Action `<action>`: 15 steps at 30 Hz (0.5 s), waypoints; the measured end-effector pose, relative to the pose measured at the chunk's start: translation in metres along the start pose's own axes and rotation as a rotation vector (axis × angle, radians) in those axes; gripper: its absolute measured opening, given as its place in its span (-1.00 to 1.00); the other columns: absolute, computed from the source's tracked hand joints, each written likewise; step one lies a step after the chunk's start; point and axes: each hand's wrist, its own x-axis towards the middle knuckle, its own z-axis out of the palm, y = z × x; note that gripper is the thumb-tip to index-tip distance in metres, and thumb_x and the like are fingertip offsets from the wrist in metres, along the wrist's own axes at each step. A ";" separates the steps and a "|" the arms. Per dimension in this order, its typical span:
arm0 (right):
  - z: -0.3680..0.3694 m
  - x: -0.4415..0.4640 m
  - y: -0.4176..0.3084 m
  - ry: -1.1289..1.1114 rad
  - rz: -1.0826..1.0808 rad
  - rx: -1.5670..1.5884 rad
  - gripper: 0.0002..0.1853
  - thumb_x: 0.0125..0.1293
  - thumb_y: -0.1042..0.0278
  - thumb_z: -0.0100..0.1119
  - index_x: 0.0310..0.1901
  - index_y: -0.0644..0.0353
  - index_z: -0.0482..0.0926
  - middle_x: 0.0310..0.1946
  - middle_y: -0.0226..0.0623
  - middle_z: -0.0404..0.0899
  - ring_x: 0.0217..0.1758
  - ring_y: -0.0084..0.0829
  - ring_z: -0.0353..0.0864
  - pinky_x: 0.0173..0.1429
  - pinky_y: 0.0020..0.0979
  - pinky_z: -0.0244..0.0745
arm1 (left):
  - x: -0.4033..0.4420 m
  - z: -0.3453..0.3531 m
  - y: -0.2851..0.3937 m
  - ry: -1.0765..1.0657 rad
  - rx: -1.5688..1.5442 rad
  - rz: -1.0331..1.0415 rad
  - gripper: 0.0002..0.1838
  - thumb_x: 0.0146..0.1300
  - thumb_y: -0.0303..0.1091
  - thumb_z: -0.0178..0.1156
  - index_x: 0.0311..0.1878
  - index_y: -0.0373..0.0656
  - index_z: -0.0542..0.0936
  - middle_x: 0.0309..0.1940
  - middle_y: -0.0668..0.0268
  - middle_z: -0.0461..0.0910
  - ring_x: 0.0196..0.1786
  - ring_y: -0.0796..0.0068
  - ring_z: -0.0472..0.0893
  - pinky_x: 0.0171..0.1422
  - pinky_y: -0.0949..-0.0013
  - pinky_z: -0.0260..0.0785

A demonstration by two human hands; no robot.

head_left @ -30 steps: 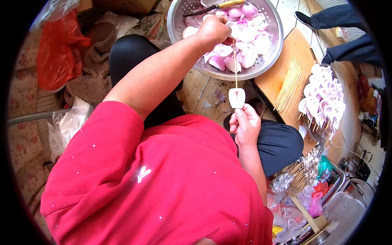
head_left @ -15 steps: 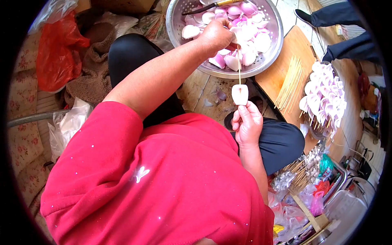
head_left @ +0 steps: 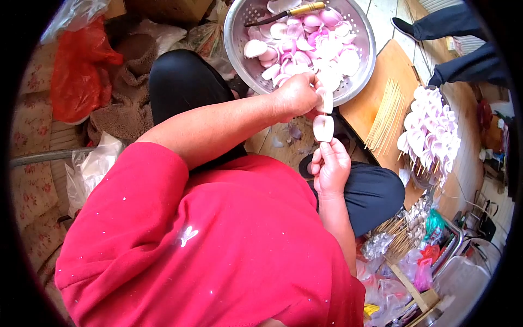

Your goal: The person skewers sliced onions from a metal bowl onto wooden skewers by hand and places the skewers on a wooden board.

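My left hand [head_left: 298, 95] is closed on a pale onion piece [head_left: 325, 101] near the steel colander's front rim. Just below it, another onion piece [head_left: 323, 128] sits on a thin skewer, whose tip is hidden by the upper piece. My right hand [head_left: 332, 166] pinches the skewer's lower end under that piece. Many pink and white onion pieces lie in the perforated colander [head_left: 366, 60], with a wooden-handled knife [head_left: 308, 8] on top.
Bare skewers [head_left: 385, 117] lie on a wooden board [head_left: 357, 106] to the right. Beyond them stands a cluster of skewered onion pieces [head_left: 429, 128]. Another person's dark-trousered legs [head_left: 449, 23] show at the upper right. Plastic bags [head_left: 387, 291] and foil-like bundles are at the lower right.
My left hand has moved down from over the colander toward my right hand, bringing an onion piece to the skewer's upper part. My right hand has barely moved.
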 end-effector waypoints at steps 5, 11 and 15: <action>0.004 0.000 -0.002 -0.023 0.006 0.015 -0.89 0.32 0.43 0.00 -0.25 0.27 0.48 -0.68 -0.40 0.42 -0.79 -0.68 0.24 -0.71 -0.66 0.13 | -0.005 -0.004 -0.011 -0.011 -0.012 0.004 -0.73 0.09 -0.58 0.13 -0.11 -0.32 0.38 -0.31 0.14 0.56 -0.30 0.34 0.64 -0.26 0.28 0.58; 0.002 0.000 -0.004 -0.036 -0.030 0.015 -0.86 0.33 0.39 -0.01 -0.19 0.26 0.48 -0.67 -0.43 0.40 -0.80 -0.68 0.23 -0.73 -0.68 0.12 | -0.003 -0.038 0.011 -0.122 0.026 0.112 -0.69 0.04 -0.41 0.24 -0.14 -0.24 0.43 -0.25 0.32 0.56 -0.25 0.46 0.56 -0.14 0.41 0.43; 0.000 -0.008 -0.009 -0.020 -0.056 0.037 -0.84 0.34 0.38 -0.01 -0.18 0.28 0.49 -0.67 -0.43 0.39 -0.79 -0.69 0.23 -0.72 -0.69 0.12 | 0.004 -0.095 0.019 -0.045 1.276 0.296 -0.38 -0.19 -0.19 0.37 0.03 -0.15 0.45 -0.13 0.13 0.57 -0.09 0.23 0.58 0.02 0.26 0.38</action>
